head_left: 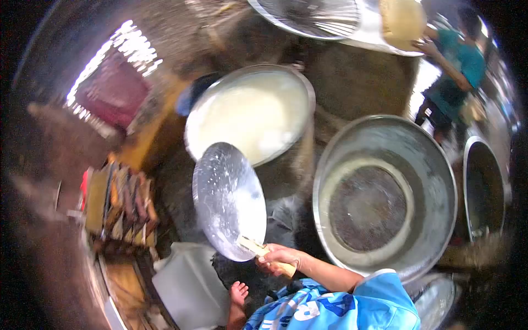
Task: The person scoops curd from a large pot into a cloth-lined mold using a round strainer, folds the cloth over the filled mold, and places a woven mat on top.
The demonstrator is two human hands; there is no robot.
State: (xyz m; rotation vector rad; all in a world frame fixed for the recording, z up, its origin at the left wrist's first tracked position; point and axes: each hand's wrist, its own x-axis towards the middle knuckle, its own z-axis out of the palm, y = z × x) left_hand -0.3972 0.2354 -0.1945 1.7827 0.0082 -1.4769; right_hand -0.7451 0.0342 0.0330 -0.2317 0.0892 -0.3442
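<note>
My right hand (278, 259) is closed around the short wooden handle of a large, shallow metal scoop (230, 201). The scoop is tilted, with pale splashes on its inner face, and overlaps the near rim of a big round vat (250, 113) of creamy white liquid. Low in the view, my left hand (238, 293) has its short-looking fingers apart and holds nothing. It is beside a grey sheet-like cover (190, 289). To the right of the scoop stands a wide metal vat (385, 201) with a pale ring around its dark bottom.
Another person (459, 66) in a teal top is at the upper right, holding a yellowish container (403, 23) near a metal basin (313, 14). Stacked pieces (124, 203) stand at the left. A further round vat (484, 187) is at the far right.
</note>
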